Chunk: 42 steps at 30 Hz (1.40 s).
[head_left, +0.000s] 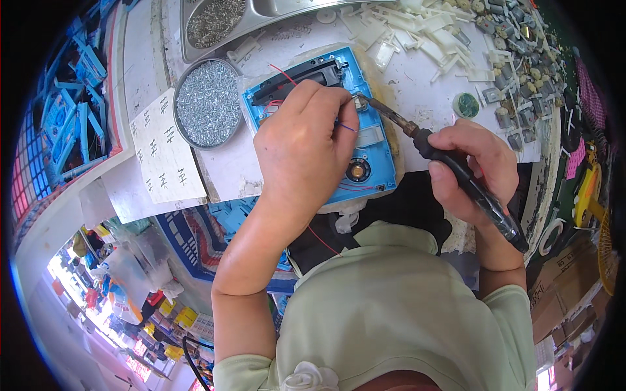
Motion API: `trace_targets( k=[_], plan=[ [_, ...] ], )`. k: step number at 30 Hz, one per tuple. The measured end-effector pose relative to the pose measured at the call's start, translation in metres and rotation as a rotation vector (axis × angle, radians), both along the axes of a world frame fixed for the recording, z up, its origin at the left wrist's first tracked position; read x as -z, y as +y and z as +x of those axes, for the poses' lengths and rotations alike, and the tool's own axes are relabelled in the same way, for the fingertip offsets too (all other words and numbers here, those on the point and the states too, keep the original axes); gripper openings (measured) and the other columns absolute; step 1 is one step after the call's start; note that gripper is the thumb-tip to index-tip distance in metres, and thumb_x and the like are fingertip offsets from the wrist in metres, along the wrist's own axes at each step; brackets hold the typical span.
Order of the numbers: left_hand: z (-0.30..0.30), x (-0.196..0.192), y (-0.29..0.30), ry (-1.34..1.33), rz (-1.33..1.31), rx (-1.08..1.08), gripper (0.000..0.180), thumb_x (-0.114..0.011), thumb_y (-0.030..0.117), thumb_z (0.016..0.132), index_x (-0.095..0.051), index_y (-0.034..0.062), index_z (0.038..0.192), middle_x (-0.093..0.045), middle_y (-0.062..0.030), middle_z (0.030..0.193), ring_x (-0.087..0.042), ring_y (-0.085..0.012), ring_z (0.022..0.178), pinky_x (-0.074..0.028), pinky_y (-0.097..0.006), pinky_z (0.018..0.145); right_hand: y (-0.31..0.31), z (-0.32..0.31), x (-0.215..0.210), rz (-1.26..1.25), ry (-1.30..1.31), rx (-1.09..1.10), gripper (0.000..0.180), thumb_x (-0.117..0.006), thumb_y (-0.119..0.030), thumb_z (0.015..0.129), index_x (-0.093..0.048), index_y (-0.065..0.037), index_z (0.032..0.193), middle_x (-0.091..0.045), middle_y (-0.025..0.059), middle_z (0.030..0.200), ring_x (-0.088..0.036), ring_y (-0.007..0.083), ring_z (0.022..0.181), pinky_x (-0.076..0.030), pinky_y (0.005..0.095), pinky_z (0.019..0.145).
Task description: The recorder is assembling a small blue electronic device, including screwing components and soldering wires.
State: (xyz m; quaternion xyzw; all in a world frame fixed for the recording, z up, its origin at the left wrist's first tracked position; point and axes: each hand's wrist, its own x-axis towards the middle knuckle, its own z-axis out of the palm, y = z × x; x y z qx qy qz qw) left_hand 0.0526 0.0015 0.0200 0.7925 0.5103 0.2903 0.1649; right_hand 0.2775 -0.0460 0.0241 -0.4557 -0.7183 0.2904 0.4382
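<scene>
A blue plastic device housing (pixel 385 153) lies open on the worktable, with a black part along its far side and a small round speaker (pixel 358 170) near its close edge. My left hand (pixel 303 146) rests over the housing, fingers pinched around a thin blue wire (pixel 346 126). Red wire (pixel 283 73) sticks out beyond the knuckles. In my right hand (pixel 479 163) is a soldering iron (pixel 456 171), held like a pen. Its tip meets a small metal part in the housing, right beside my left fingertips. My left hand hides the housing's left portion.
Left of the housing stands a round dish of small metal screws (pixel 208 104), beside a handwritten paper (pixel 163 150). A metal tray (pixel 264 10) lies beyond. White plastic parts (pixel 417 32), a small green round container (pixel 465 105) and grey components (pixel 515 85) cover the right side.
</scene>
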Motion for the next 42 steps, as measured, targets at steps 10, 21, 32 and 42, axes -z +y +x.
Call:
trace_targets(
  k=[10,21,32,42],
  plan=[
    [0.002,-0.004,-0.001,0.046,-0.014,-0.011,0.008,-0.074,0.001,0.082,-0.071,0.0027,0.089,-0.063,-0.0084,0.075,-0.063,-0.0221,0.062,-0.050,-0.032,0.058,0.003,-0.004,0.002,0.086,-0.048,-0.013,0.026,-0.076,-0.010,0.080,-0.067,-0.003,0.103,-0.067,0.0071,0.073,-0.060,0.0220,0.056,-0.047,0.0313,0.053],
    [0.000,0.002,0.000,0.079,0.055,0.012,0.010,-0.074,0.007,0.081,-0.067,0.0074,0.087,-0.060,-0.0069,0.078,-0.063,-0.0276,0.065,-0.050,-0.037,0.054,0.000,0.006,0.004,0.121,-0.049,-0.033,0.028,-0.077,-0.006,0.078,-0.067,-0.003,0.104,-0.067,0.0064,0.075,-0.054,0.0198,0.053,-0.043,0.0308,0.050],
    [0.000,0.000,-0.001,0.065,0.028,0.010,0.011,-0.075,0.007,0.081,-0.068,0.0074,0.089,-0.062,-0.0066,0.081,-0.064,-0.0271,0.067,-0.050,-0.037,0.056,0.000,0.009,0.004,0.128,-0.008,-0.014,0.028,-0.076,-0.004,0.078,-0.067,0.000,0.104,-0.069,0.0082,0.077,-0.054,0.0188,0.054,-0.043,0.0295,0.050],
    [-0.002,0.001,-0.002,0.059,0.044,0.022,0.013,-0.075,0.006,0.082,-0.069,0.0073,0.093,-0.063,-0.0064,0.083,-0.065,-0.0268,0.069,-0.051,-0.036,0.059,-0.001,0.011,0.003,0.111,-0.028,-0.021,0.027,-0.076,-0.005,0.078,-0.067,0.000,0.103,-0.069,0.0088,0.076,-0.055,0.0194,0.054,-0.044,0.0296,0.050]
  ],
)
